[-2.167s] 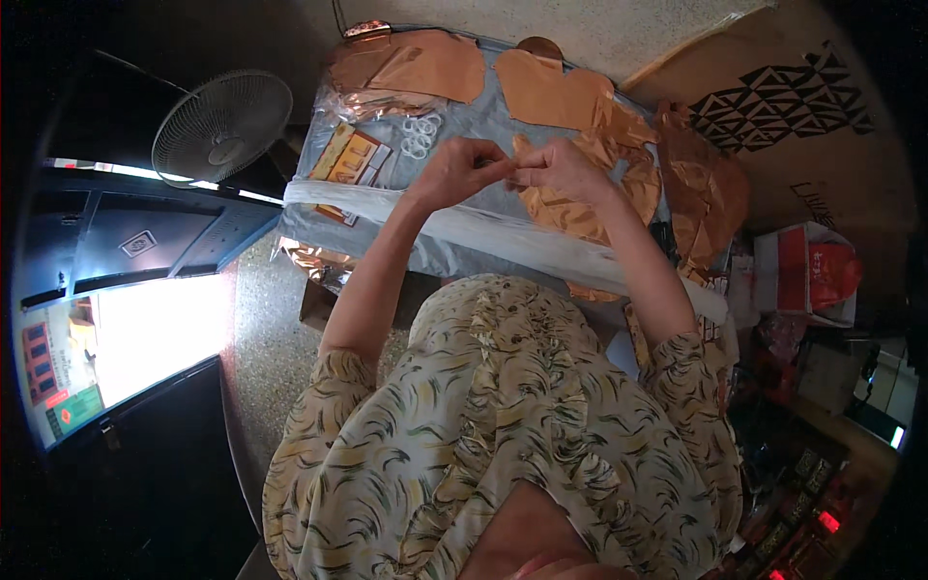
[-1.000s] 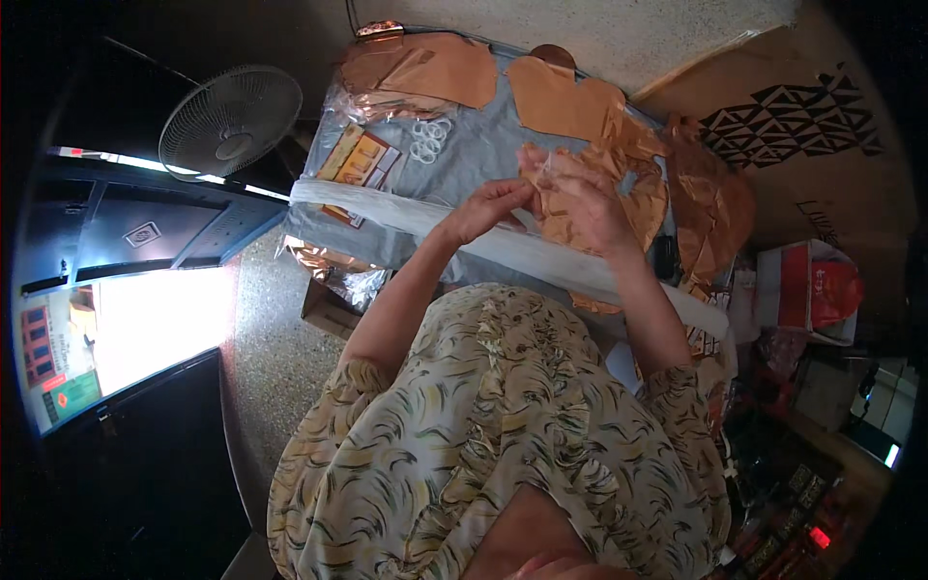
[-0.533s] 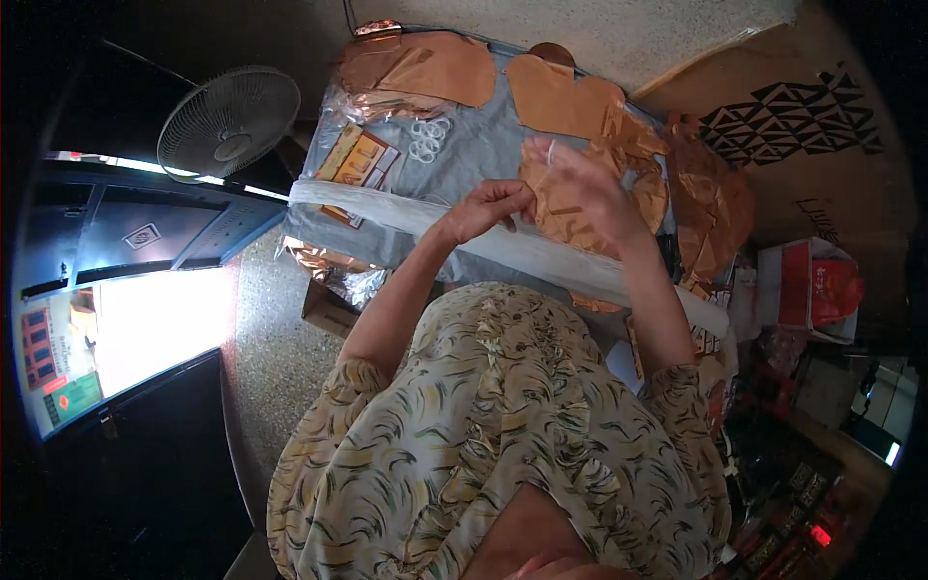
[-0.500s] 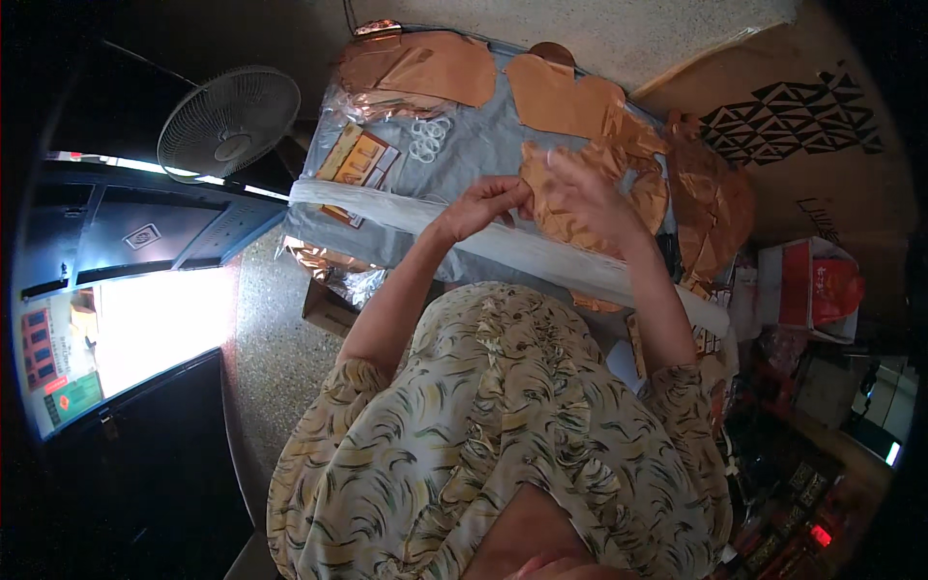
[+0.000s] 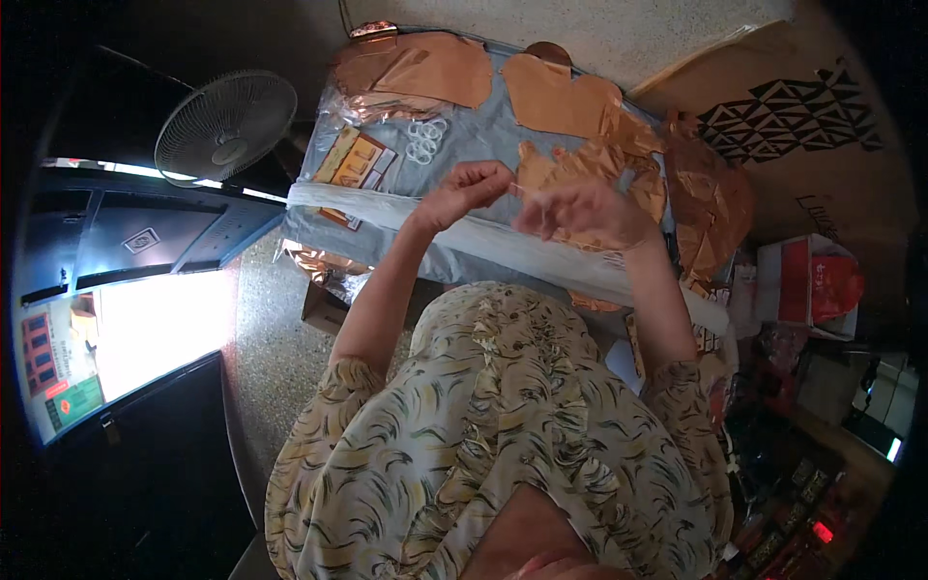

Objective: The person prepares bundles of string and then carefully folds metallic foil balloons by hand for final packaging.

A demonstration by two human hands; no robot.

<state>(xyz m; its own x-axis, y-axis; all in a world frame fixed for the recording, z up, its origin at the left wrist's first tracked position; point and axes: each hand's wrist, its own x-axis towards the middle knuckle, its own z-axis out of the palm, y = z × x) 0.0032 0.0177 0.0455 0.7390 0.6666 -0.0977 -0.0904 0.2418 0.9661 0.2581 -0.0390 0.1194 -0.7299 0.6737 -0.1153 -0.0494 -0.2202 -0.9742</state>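
Observation:
My left hand (image 5: 471,189) is closed in a pinch above a table covered with a grey-blue sheet (image 5: 464,155). My right hand (image 5: 583,209) hovers a short way to its right, fingers curled and pinched. A thin pale thread (image 5: 527,189) runs between the two hands; what it carries is too small to tell. Copper-coloured cut pieces (image 5: 561,97) lie on the sheet beyond the hands. A white rolled strip (image 5: 367,206) runs along the table's near edge under my forearms.
Small white rings (image 5: 425,141) and yellow-orange card packets (image 5: 353,159) lie at the table's left. A fan (image 5: 227,126) stands to the left on the floor. To the right are patterned cardboard (image 5: 793,106) and a red-and-white box (image 5: 807,285).
My hands were touching at the fingertips. They have since drawn a little apart, the right hand lowering to the right, with the thread stretched between them.

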